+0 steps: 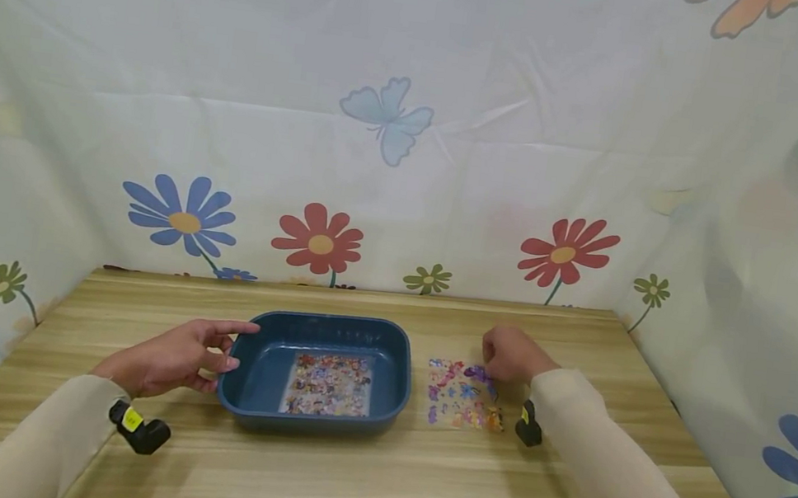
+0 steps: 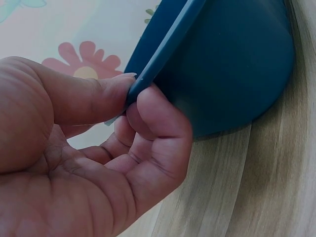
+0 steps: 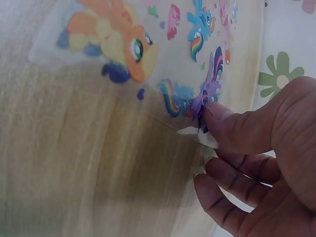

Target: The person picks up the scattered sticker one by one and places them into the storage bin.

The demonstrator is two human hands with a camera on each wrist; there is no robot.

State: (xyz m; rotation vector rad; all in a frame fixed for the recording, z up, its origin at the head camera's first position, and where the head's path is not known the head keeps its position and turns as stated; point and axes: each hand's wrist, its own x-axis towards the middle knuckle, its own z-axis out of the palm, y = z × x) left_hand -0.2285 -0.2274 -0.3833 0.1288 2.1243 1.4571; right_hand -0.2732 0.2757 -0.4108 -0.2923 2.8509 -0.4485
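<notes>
A dark blue plastic tray [image 1: 240,412] stands on the table, its left rim pinched between the thumb and fingers of my left hand [image 1: 172,358]. The left wrist view shows the thumb over the rim [image 2: 163,52] and the curled fingers under it. Inside the tray lies a sheet of small colourful stickers [image 1: 330,386]. To the tray's right is a clear sticker sheet [image 1: 456,393] with cartoon ponies. My right hand [image 1: 516,355] pinches its far right corner; in the right wrist view the thumb presses on the sheet's edge [image 3: 205,106], which lifts a little there.
The wood-patterned table [image 1: 339,491] meets a pale curtain [image 1: 451,189] printed with flowers and a butterfly at the back and sides. A black wrist camera [image 1: 141,429] is strapped to the left sleeve, another wrist camera [image 1: 528,425] to the right one.
</notes>
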